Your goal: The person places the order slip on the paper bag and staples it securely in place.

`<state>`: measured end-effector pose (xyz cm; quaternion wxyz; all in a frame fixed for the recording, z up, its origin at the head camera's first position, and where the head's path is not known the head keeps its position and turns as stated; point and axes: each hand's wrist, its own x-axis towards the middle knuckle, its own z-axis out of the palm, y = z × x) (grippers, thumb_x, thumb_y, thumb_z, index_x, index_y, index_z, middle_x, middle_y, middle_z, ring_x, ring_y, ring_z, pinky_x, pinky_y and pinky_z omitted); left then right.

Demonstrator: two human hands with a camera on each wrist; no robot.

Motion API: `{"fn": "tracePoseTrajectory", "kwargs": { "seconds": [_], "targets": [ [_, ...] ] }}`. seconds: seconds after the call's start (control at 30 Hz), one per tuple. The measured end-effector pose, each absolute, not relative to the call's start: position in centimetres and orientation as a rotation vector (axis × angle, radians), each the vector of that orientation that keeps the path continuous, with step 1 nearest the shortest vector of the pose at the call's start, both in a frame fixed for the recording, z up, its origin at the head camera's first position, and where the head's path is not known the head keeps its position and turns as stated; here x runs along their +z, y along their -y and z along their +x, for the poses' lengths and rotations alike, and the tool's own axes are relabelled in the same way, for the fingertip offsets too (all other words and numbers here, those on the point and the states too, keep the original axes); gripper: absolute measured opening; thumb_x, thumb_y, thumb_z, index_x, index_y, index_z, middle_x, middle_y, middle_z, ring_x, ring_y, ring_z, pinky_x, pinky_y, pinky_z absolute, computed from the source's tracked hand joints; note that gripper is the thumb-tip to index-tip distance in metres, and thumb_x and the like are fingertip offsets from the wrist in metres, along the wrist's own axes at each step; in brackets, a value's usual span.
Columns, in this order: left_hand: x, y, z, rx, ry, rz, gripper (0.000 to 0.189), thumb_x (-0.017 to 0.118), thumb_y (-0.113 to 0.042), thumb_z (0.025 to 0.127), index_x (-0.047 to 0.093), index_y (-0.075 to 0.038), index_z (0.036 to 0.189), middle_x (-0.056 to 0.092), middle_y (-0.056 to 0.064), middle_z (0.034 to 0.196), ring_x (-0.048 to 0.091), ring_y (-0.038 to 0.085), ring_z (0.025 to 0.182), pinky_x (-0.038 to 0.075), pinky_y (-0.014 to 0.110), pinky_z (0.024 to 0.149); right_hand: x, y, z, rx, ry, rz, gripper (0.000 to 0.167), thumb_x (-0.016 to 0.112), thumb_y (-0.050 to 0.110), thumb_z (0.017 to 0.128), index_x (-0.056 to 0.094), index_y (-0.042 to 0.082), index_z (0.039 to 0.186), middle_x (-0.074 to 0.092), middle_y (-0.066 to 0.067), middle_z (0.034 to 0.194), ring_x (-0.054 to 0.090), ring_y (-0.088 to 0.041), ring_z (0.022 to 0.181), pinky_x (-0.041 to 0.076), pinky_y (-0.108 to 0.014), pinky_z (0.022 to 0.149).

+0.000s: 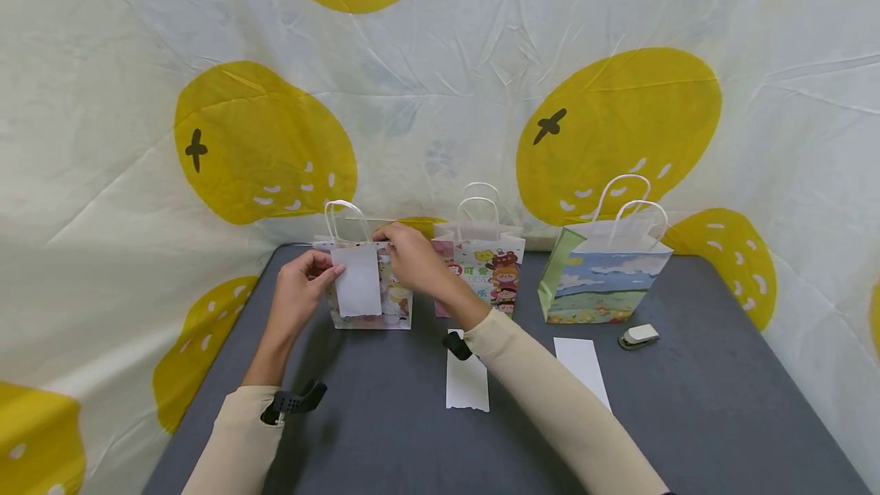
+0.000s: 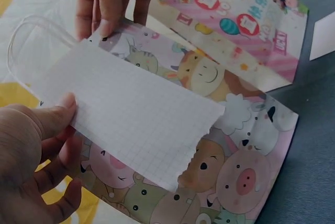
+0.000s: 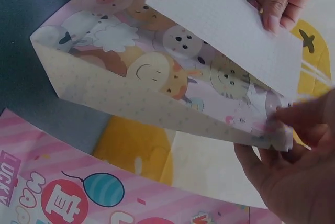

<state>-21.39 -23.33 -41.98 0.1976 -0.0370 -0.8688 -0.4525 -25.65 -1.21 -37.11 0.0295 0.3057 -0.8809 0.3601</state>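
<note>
A white grid-lined paper slip (image 1: pixel 356 282) with a torn lower edge lies against the front of a paper gift bag (image 1: pixel 397 304) printed with cartoon animals. My left hand (image 1: pixel 300 283) pinches the slip's left edge near its top, thumb on the front. At the bag's top right corner, my right hand (image 1: pixel 410 257) grips the rim, thumb on the printed side and fingers behind, as the right wrist view shows. White twisted handles (image 1: pixel 347 212) rise above the slip.
Beside it stand a pink cartoon bag (image 1: pixel 481 266) and a landscape-printed bag (image 1: pixel 605 281). Two more paper slips (image 1: pixel 467 384) (image 1: pixel 580 365) lie on the dark table (image 1: pixel 687 418), the nearer-left one partly under my right forearm. A small stapler (image 1: pixel 638 336) sits at the right.
</note>
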Motion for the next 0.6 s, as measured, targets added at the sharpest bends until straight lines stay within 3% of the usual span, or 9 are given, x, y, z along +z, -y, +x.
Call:
{"fn": "tracePoseTrajectory", "kwargs": {
  "seconds": [0.13, 0.27, 0.6],
  "targets": [
    [-42.0, 23.2, -21.5, -1.261, 2.430, -0.068, 0.017, 0.081, -0.015, 0.087, 0.070, -0.003, 0.094, 0.069, 0.012, 0.086, 0.060, 0.020, 0.076, 0.044, 0.017, 0.063, -37.4, 1.2, -25.7, 1.205, 2.742, 0.960, 0.039, 0.060, 0.007, 0.097, 0.059, 0.002, 0.135, 0.059, -0.009, 0.133, 0.057, -0.023, 0.122, 0.047, -0.039, 0.103],
    [-42.1, 23.2, -21.5, -1.260, 2.418, -0.054, 0.018, 0.081, -0.015, 0.087, 0.070, -0.002, 0.093, 0.069, 0.012, 0.086, 0.059, 0.019, 0.075, 0.044, 0.017, 0.062, -37.9, 1.7, -25.8, 1.214, 2.719, 0.923, 0.037, 0.066, 0.017, 0.098, 0.061, 0.002, 0.131, 0.061, -0.010, 0.129, 0.059, -0.023, 0.117, 0.050, -0.038, 0.099],
    [-41.9, 22.6, -21.6, -1.229, 2.404, 0.021, 0.019, 0.082, -0.019, 0.087, 0.071, -0.003, 0.091, 0.070, 0.012, 0.082, 0.059, 0.019, 0.072, 0.044, 0.018, 0.059, -38.6, 2.2, -25.8, 1.320, 2.615, 0.864, 0.020, 0.068, 0.012, 0.098, 0.070, 0.002, 0.116, 0.070, -0.009, 0.115, 0.067, -0.021, 0.104, 0.056, -0.034, 0.090]
  ]
}}
